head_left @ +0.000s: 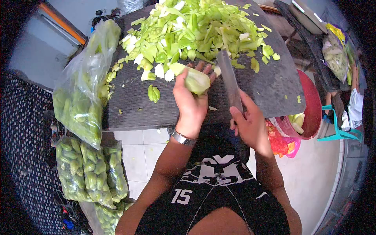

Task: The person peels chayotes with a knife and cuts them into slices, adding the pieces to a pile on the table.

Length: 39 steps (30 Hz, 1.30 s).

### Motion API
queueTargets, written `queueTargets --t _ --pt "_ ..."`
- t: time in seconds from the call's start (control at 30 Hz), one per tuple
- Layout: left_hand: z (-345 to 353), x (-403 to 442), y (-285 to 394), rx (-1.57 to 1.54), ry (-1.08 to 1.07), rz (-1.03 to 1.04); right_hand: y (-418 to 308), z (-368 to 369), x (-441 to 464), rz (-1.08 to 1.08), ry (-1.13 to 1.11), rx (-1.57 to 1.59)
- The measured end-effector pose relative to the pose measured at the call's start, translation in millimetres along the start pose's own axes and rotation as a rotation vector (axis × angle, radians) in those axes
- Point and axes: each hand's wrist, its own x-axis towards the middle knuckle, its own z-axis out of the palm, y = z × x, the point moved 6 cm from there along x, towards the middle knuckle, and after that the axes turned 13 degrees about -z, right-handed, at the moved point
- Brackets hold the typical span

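My left hand (192, 94) is closed round a pale green peeled chayote (196, 81), held palm up above the near part of the dark table (133, 105). In my right hand (247, 119) is a knife (228, 78) with a broad blade, its tip pointing away from me, just right of the chayote and apart from it. Beyond both hands lies a large heap of cut chayote pieces (196, 31). One small green chayote piece (154, 94) rests on the table left of my left hand.
A clear bag of chayotes (80, 102) leans on the table's left edge, with more filled bags (84, 168) below. A red tub (311, 105) holding pale pieces stands at the right. Beyond it are a teal stool (338, 135) and another person (355, 103).
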Motion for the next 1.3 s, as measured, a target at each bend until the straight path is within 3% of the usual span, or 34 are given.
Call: queueTargets --t 0.3,0.43,0.53,0.57,0.67,0.7,0.77,0.83,0.97,1.03,1.1,1.23,1.3 --pt "-6.8 19.6 37.8 0.02 0.036 -0.136 18.0 -19.1 19.2 0.016 -0.015 0.074" --pt "37.6 52.7 43.9 0.21 0.086 -0.04 43.2 -22.3 27.5 0.037 -0.009 0.074" --pt "106.1 87.5 -15.8 0.434 -0.288 -0.134 55.7 -15.8 28.9 0.047 0.006 0.119" --pt "132.5 100.1 -52.5 0.624 -0.442 -0.208 57.9 -15.5 28.5 0.047 -0.001 0.11" --pt "196.7 87.6 -161.1 0.412 -0.647 -0.801 52.1 -20.4 28.3 0.027 -0.001 0.077" --pt "207.5 69.4 -176.3 0.448 -0.622 -0.936 56.8 -23.4 26.8 0.035 0.013 0.077" --pt "221.9 59.4 -193.7 0.597 -0.564 -0.768 72.5 -26.4 22.5 0.054 0.037 0.084" --pt "213.7 60.0 -185.7 0.668 -0.671 -0.721 56.4 -28.7 21.4 0.023 0.059 0.089" --pt "162.4 78.5 -116.9 1.042 -0.606 -0.573 50.2 -22.4 25.6 0.027 0.034 0.175" --pt "129.1 83.2 -57.2 1.166 -0.53 -0.363 55.4 -24.2 27.7 0.035 0.019 0.293" --pt "91.7 84.7 4.5 1.268 -0.297 -0.26 52.9 -29.5 33.7 0.073 0.009 0.387" --pt "38.8 66.5 148.4 1.812 0.139 0.253 35.1 -39.7 62.7 -0.004 0.017 0.218" --pt "23.6 58.2 218.0 2.297 0.489 0.693 37.1 -43.4 85.0 -0.032 -0.013 0.179"
